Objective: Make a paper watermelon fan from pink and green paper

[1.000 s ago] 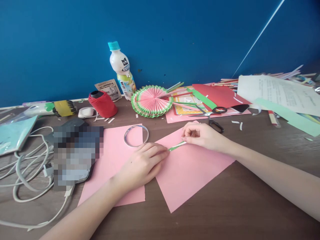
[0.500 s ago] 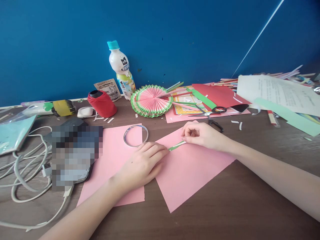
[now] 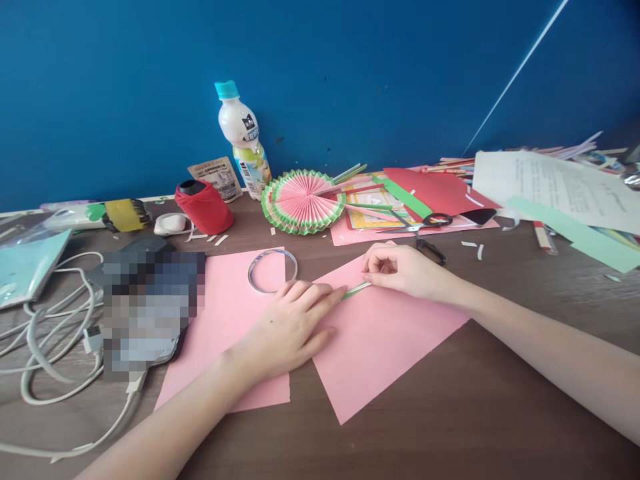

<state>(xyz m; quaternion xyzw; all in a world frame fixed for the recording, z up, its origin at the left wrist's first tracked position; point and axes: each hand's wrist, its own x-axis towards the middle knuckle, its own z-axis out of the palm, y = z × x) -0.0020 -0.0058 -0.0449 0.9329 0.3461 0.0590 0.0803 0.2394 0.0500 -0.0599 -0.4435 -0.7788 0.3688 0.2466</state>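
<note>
My right hand [image 3: 397, 269] is closed, thumb and forefinger pinching one end of a narrow green and white strip [image 3: 357, 291]. Whether the white part is a peeled layer or tape I cannot tell. Under the strip lies a tilted pink paper sheet [image 3: 380, 340]. Fingers stretched out and thumb spread, my left hand [image 3: 295, 327] rests palm down, its forefinger tip touching the strip's other end. Another pink sheet [image 3: 225, 293] is partly covered by my left hand and forearm. A roll of tape [image 3: 250, 283], nearly used up, lies on that sheet just beyond my left fingers.
Behind my hands are a pleated paper fan [image 3: 305, 200], black-handled scissors [image 3: 431, 250], red paper [image 3: 440, 190] and a bottle [image 3: 240, 133] by the blue wall. To the left lie a blurred-out phone [image 3: 155, 313] and white cables [image 3: 35, 353]; printed sheets [image 3: 555, 190] lie right.
My left hand has shifted slightly right along the strip, and its thumb has spread away from the fingers. My right hand keeps its pinch in nearly the same place.
</note>
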